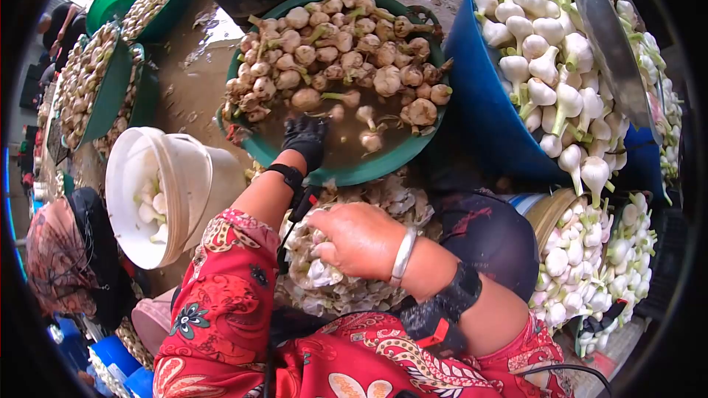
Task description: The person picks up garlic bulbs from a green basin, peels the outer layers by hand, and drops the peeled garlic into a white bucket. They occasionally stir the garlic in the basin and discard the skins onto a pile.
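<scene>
Brown, muddy water is held in the green basin [346,173], and unwashed garlic bulbs [332,51] are heaped toward its far rim. The gloved left hand [306,140] is dipped in at the near rim; whether anything is gripped cannot be told. The right hand [361,239] is clasped around a pale bulb [321,273] on the heap of skins [391,199]. Cleaned white garlic [546,66] is piled above the rim of the blue tub [479,103]. Much is judged done, with the basin's heap left.

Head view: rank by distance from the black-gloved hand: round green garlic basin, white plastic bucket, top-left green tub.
1. Round green garlic basin: left hand inside it.
2. White plastic bucket: lower left.
3. Green tub: top left.
</scene>
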### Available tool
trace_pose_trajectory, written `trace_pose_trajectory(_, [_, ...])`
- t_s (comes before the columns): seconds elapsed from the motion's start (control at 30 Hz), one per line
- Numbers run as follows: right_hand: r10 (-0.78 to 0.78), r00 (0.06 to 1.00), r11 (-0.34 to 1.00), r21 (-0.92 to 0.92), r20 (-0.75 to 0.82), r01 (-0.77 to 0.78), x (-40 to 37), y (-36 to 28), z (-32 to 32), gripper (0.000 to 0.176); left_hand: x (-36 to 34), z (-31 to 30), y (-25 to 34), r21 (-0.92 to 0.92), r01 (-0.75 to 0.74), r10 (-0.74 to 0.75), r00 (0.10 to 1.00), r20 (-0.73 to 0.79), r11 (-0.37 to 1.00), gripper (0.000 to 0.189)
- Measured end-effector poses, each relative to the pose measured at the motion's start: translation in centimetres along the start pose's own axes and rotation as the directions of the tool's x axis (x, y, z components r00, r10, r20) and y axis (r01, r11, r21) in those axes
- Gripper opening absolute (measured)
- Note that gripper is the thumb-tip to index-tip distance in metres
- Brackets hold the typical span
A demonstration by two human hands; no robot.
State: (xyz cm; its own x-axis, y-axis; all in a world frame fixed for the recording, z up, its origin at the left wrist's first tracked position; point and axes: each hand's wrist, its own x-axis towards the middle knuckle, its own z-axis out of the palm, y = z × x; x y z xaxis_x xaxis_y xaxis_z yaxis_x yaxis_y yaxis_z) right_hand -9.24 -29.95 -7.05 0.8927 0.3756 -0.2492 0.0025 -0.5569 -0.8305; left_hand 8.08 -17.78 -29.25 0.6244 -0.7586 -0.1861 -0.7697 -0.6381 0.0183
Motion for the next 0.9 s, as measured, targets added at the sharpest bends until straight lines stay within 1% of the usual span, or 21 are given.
trace_pose_trajectory(0.07, [0.008, 0.998, 0.999, 0.032, -0.067, -0.005, -0.2, 0.1, -0.9, 0.027, 0.3, 2.7, -1.2, 0.13, 0.094, -0.077, 0.988, -0.131, 0.987, 0.049])
trace_pose_trajectory(0.1, [-0.002, 0.994, 0.999, 0.052, -0.106, 0.008, -0.3, 0.2, -1.1, 0.029, 0.7, 1.2, -0.9, 0.13, 0.089, -0.072, 0.989, -0.128, 0.987, 0.049])
trace_pose_trajectory(0.13, [-0.002, 0.994, 0.998, 0.057, -0.111, 0.008, -0.3, 0.2, -1.3, 0.029, 0.9, -2.2, -0.5, 0.086, 0.088, -0.104, 0.974, 0.201, 0.992, 0.046])
trace_pose_trajectory(0.17, [0.028, 0.987, 0.999, 0.051, -0.161, -0.02, -0.2, 0.1, -1.7, 0.03, 0.9, -4.7, -0.4, 0.047, 0.107, -0.116, 0.856, 0.505, 0.993, 0.043])
trace_pose_trajectory(0.2, [0.056, 0.977, 0.998, 0.046, -0.206, -0.047, -0.2, -0.1, -1.8, 0.031, 0.1, -5.7, -0.3, -0.049, 0.096, -0.07, 0.92, 0.385, 0.994, 0.037])
trace_pose_trajectory(0.23, [0.103, 0.955, 0.995, 0.027, -0.277, -0.1, -0.1, -0.2, -1.8, 0.033, -0.5, -6.4, -0.7, -0.039, 0.102, -0.08, 0.92, 0.384, 0.994, 0.037])
trace_pose_trajectory(0.3, [0.164, 0.892, 0.986, 0.032, -0.42, -0.167, 0.1, 0.0, -1.8, 0.042, -1.9, -8.5, -1.9, -0.515, -0.007, 0.051, 0.996, 0.072, 0.857, 0.032])
trace_pose_trajectory(0.33, [0.191, 0.852, 0.981, 0.053, -0.488, -0.189, 0.1, -0.2, -2.0, 0.048, -3.1, -11.2, -1.4, -0.501, -0.001, 0.039, 0.997, 0.065, 0.865, 0.032])
trace_pose_trajectory(0.37, [0.217, 0.806, 0.975, 0.078, -0.552, -0.209, 0.1, -0.4, -2.0, 0.055, -4.6, -13.8, -0.6, -0.783, 0.159, -0.077, 0.987, 0.141, 0.601, 0.028])
trace_pose_trajectory(0.4, [0.191, 0.772, 0.981, 0.089, -0.606, -0.172, 0.4, 0.5, -1.3, 0.068, -6.4, -17.0, 0.6, -0.933, 0.278, -0.153, 0.957, 0.248, 0.227, 0.025])
trace_pose_trajectory(0.43, [0.147, 0.769, 0.988, 0.132, -0.621, -0.083, 0.4, 0.1, -1.4, 0.068, -8.2, -19.7, 1.5, -0.964, 0.233, -0.105, 0.97, 0.221, 0.127, 0.025])
trace_pose_trajectory(0.47, [0.159, 0.798, 0.948, 0.316, -0.581, 0.041, 0.7, 0.2, -1.0, 0.064, -10.1, -22.2, 2.4, -0.973, 0.229, -0.103, 0.968, 0.228, -0.001, 0.027])
trace_pose_trajectory(0.5, [0.159, 0.829, 0.859, 0.49, -0.537, 0.152, 1.2, 0.5, -0.4, 0.06, -11.7, -23.7, 3.2, -0.967, 0.219, -0.098, 0.968, 0.232, -0.13, 0.029])
trace_pose_trajectory(0.53, [0.17, 0.879, 0.673, 0.704, -0.445, 0.226, 1.6, 0.2, -0.1, 0.055, -13.0, -24.2, 3.7, -0.965, 0.151, -0.132, 0.974, 0.182, -0.213, 0.031])
trace_pose_trajectory(0.6, [0.07, 0.872, 0.708, 0.64, -0.485, 0.299, 1.5, -0.5, 0.1, 0.057, -15.1, -24.3, 4.3, -0.915, 0.001, -0.172, 0.982, 0.077, -0.403, 0.032])
trace_pose_trajectory(0.63, [-0.01, 0.854, 0.734, 0.576, -0.521, 0.36, 1.5, -0.9, 0.1, 0.059, -15.7, -24.0, 4.6, -0.917, -0.008, -0.183, 0.981, 0.07, -0.399, 0.032])
trace_pose_trajectory(0.7, [-0.006, 0.846, 0.73, 0.575, -0.534, 0.368, 1.5, -1.4, 0.7, 0.059, -16.2, -23.2, 5.4, -0.889, -0.077, -0.275, 0.96, 0.056, -0.451, 0.032])
trace_pose_trajectory(0.77, [-0.065, 0.796, 0.847, 0.388, -0.602, 0.362, 1.3, -1.6, 0.8, 0.059, -16.0, -22.9, 5.9, -0.882, -0.086, -0.276, 0.96, 0.051, -0.463, 0.031])
trace_pose_trajectory(0.83, [-0.058, 0.788, 0.851, 0.383, -0.613, 0.361, 1.4, -1.4, 0.7, 0.06, -15.7, -23.0, 6.2, -0.919, -0.125, -0.318, 0.948, 0.0, -0.373, 0.031])
trace_pose_trajectory(0.87, [-0.059, 0.766, 0.857, 0.361, -0.64, 0.367, 1.4, -1.3, 0.5, 0.061, -15.5, -23.4, 6.5, -0.951, -0.14, -0.338, 0.94, -0.04, -0.277, 0.03])
trace_pose_trajectory(0.9, [-0.061, 0.744, 0.863, 0.339, -0.666, 0.374, 1.2, -1.5, 0.2, 0.062, -15.4, -23.0, 6.3, -0.95, -0.139, -0.336, 0.941, -0.038, -0.28, 0.03])
